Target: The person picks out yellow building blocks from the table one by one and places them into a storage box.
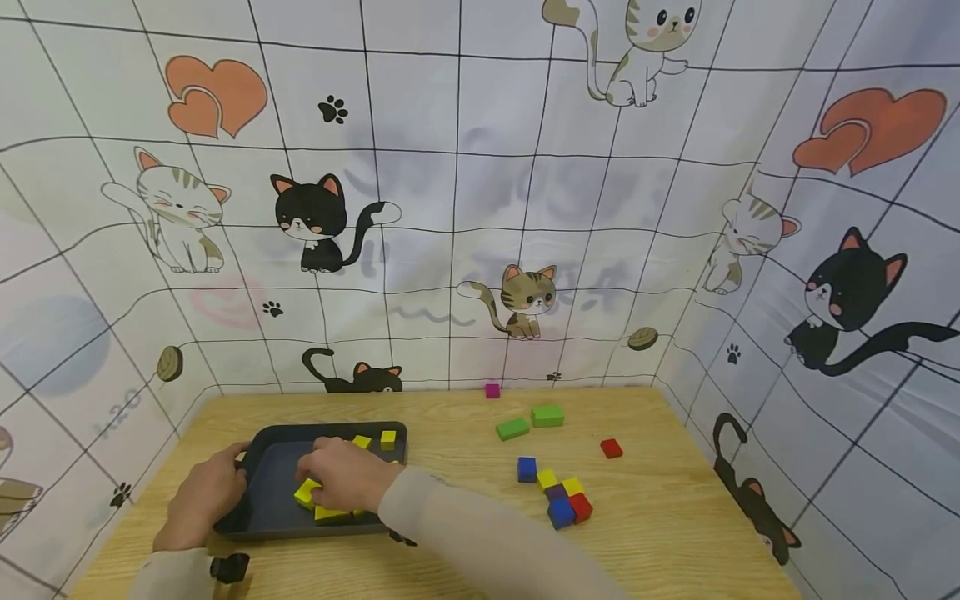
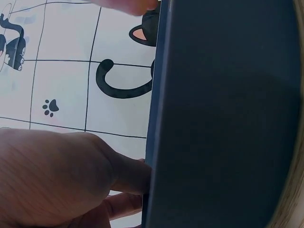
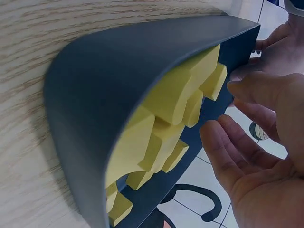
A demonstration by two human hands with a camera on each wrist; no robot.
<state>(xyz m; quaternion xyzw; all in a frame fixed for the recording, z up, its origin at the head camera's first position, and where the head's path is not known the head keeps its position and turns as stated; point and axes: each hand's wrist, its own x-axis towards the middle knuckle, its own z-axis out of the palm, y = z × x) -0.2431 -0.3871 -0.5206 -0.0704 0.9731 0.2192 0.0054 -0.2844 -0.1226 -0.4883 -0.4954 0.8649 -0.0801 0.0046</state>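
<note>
A dark tray [image 1: 272, 521] lies on the left of the table with several yellow blocks [image 1: 387, 440] in it. My left hand [image 1: 210, 492] holds the tray's left rim; in the left wrist view, thumb and fingers stand on either side of the wall. Above the blocks, inside the tray's outline, is my right hand [image 1: 347, 473]. The right wrist view shows its thumb and fingers [image 3: 228, 147] apart with nothing between them, close to a small yellow block [image 3: 214, 81]. In the head view the right hand and forearm hide part of the blocks and the tray's right side.
On the table [image 1: 450, 492], right of the tray, sits a cluster of blue [image 1: 561, 512], red [image 1: 580, 507], yellow and purple blocks. Green blocks [image 1: 547, 416], a loose red block [image 1: 611, 448] and a magenta cube [image 1: 492, 391] lie farther back. A cat-print curtain [image 1: 420, 192] encloses the table.
</note>
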